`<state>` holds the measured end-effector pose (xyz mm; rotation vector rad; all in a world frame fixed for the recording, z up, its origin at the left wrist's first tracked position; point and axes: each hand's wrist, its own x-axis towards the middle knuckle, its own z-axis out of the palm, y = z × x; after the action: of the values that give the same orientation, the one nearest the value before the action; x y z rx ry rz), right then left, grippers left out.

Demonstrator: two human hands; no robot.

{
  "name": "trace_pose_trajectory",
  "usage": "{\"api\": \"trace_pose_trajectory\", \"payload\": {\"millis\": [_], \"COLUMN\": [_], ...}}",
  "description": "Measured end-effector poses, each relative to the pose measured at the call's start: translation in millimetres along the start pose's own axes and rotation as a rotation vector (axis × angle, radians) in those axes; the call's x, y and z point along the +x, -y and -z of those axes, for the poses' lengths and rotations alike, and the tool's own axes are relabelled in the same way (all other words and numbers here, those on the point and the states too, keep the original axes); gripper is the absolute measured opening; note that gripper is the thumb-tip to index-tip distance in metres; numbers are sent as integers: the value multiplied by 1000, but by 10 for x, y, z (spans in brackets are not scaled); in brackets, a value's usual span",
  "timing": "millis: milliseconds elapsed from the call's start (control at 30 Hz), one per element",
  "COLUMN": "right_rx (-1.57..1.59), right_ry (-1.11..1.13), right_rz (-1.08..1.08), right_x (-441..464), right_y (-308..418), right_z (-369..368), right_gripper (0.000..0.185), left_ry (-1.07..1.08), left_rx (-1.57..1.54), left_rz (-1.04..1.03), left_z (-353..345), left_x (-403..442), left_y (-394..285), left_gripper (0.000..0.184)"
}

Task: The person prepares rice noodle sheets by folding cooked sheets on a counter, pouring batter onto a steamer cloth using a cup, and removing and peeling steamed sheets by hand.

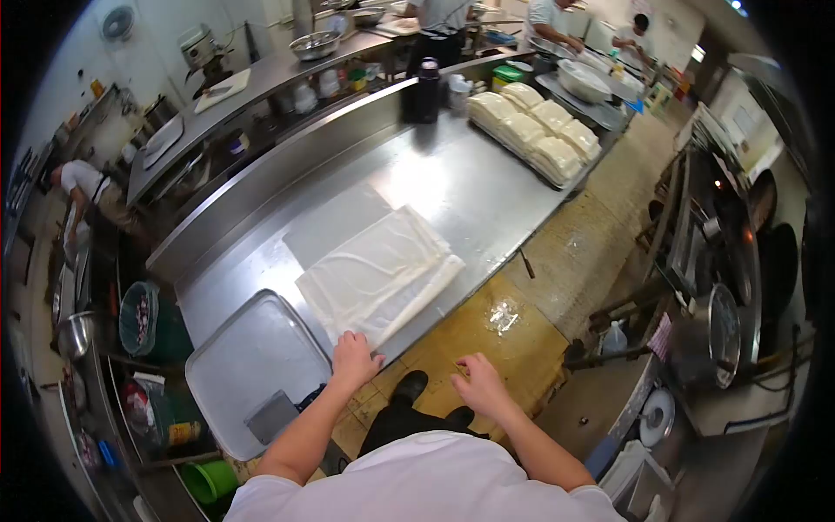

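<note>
My left hand (355, 358) is at the near edge of a pale, thin folded sheet (374, 270) that lies on the steel table (261, 235). Its fingers are slightly spread, and whether they touch the sheet is unclear. My right hand (480, 383) hovers over the floor beyond the table's edge, with fingers apart and curled, nothing visible in them. Left of the sheet, a large grey tray (261, 348) holds a flat metal blade (272, 418).
Wrapped white packs (522, 130) fill a tray at the table's far end, near a dark bottle (427, 87). Several people work behind and at the left. A stove with pans (713, 261) stands at right, a green bucket (209, 480) low at left.
</note>
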<state>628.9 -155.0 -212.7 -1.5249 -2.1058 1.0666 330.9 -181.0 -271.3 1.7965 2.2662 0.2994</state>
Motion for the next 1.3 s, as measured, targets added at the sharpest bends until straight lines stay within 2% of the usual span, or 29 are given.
{"api": "trace_pose_trajectory", "payload": {"millis": [67, 133, 233, 267, 367, 400, 467, 500, 600, 700, 867, 967, 1133, 1200, 1300], "right_rx": [-17, -79, -221, -279, -649, -723, -672, -675, -682, -679, -683, -688, -785, -718, -651], "right_ry": [86, 33, -52, -82, -39, -23, -188, -249, -395, -474, -558, -587, -675, -727, -819], "right_rz": [-13, 154, 453, 561, 474, 410, 362, 342, 244, 96, -120, -252, -400, -487, -580], "right_x": [319, 663, 1275, 1514, 2226, 2419, 2602, 2602, 2518, 2151, 1311, 817, 44, -248, -746], "right_y": [288, 439, 673, 732, 653, 561, 406, 325, 97, -238, -843, -980, -1262, -1245, -1325], "right_z": [-173, -428, -743, -795, -848, -790, -595, -492, -188, 24, 277, 431, 623, 666, 675], "right_gripper": [41, 46, 54, 57, 39, 31, 14, 13, 10, 11, 13, 11, 5, 6, 6], "left_ry": [-19, -79, -123, -254, -297, -225, 61, 201, 175, 550, 1021, 1184, 1508, 1605, 1716], "left_rx": [-59, -137, -383, -474, -574, -574, -290, -145, 71, -157, -388, -467, -695, -812, -771], "left_rz": [-69, -145, -28, -31, -18, 13, -12, -29, -416, -387, -540, -632, -442, -322, -431], "left_z": [-226, -160, 26, 160, 612, 792, 945, 971, 670, 663, 449, 256, 140, 68, -96], "left_x": [14, 27, 153, 206, 445, 525, 644, 685, 634, 497, 351, 243, -16, -208, -344], "left_y": [303, 391, 360, 312, 279, 244, 273, 288, 269, -120, -709, -977, -1409, -1509, -1570], "left_gripper": [32, 20, 15, 12, 13, 22, 28, 31, 43, 46, 48, 47, 43, 43, 48]}}
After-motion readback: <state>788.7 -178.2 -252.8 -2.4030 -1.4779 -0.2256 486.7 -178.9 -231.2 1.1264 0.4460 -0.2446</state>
